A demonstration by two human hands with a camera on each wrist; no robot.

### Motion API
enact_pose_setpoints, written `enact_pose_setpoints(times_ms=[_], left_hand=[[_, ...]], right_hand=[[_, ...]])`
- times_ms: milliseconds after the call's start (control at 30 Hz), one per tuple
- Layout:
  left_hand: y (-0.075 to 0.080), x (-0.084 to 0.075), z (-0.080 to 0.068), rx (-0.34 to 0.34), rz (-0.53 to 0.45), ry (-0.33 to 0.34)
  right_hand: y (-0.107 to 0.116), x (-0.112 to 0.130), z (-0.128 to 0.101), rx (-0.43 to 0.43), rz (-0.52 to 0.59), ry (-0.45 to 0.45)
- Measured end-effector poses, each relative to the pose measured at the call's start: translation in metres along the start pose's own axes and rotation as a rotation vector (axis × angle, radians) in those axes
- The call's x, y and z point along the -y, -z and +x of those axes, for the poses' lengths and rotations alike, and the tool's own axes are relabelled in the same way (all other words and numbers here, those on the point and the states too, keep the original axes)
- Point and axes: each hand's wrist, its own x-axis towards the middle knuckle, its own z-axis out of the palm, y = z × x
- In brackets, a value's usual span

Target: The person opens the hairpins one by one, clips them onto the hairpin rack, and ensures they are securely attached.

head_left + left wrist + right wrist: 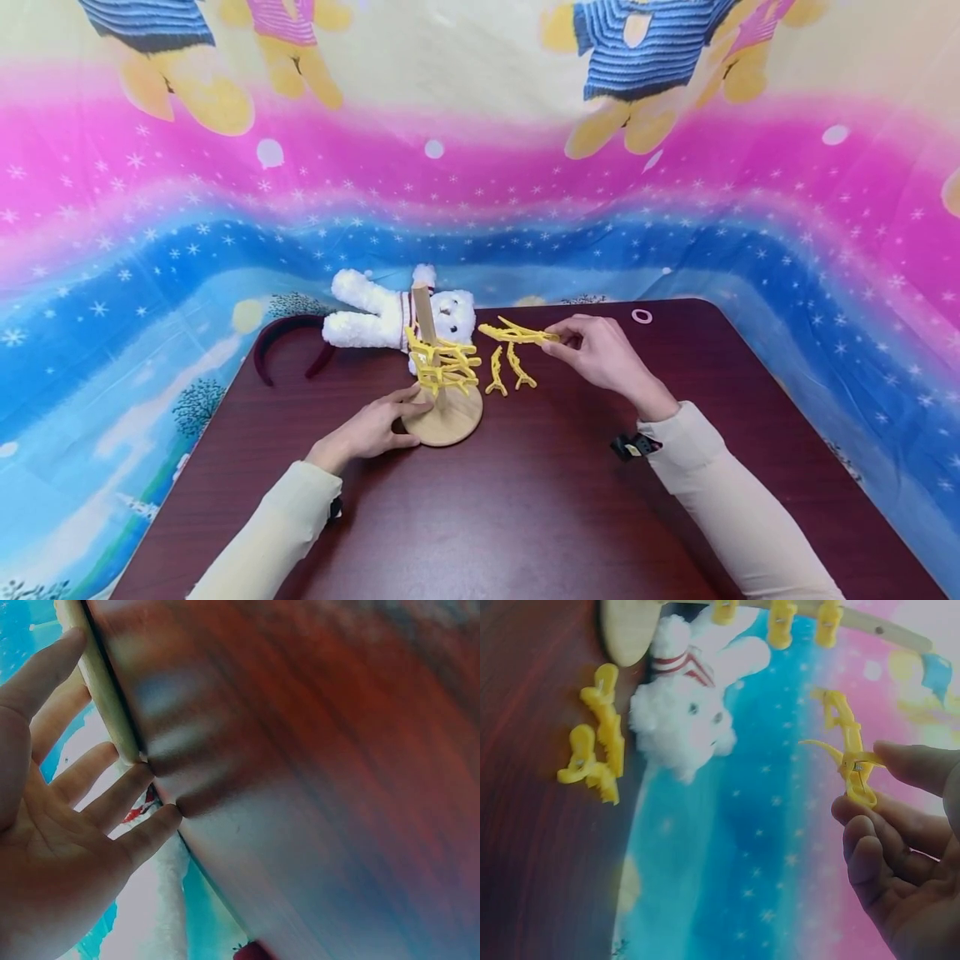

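Yellow clip (517, 334) pinched by right hand (600, 354); its tail hidden.

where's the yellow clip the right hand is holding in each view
Head: the yellow clip is just right of centre, pinched by the right hand, above two loose clips.
Left wrist: not in it.
Right wrist: right of centre, at the fingertips.
Shared landmark: the white teddy bear shows in the head and right wrist views; the wooden stand's base shows in all three.
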Motion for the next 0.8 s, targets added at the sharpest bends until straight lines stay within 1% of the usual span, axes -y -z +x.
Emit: enact_pose_setpoints(times_ms=[267,533,800], left_hand=[[0.000,0.000,0.000,0.009,-0.003,0.003],[0.000,0.000,0.000,0.014,-0.006,0.009],[0.001,-0.001,0.000,0.019,-0.006,0.017]], right_hand=[[0.006,0.024,-0.001,-0.015,0.041,0.078],[0.005,0.045,0.002,0.006,0.067,0.114],[0.000,0.057,0.008,0.013,0.075,0.132]])
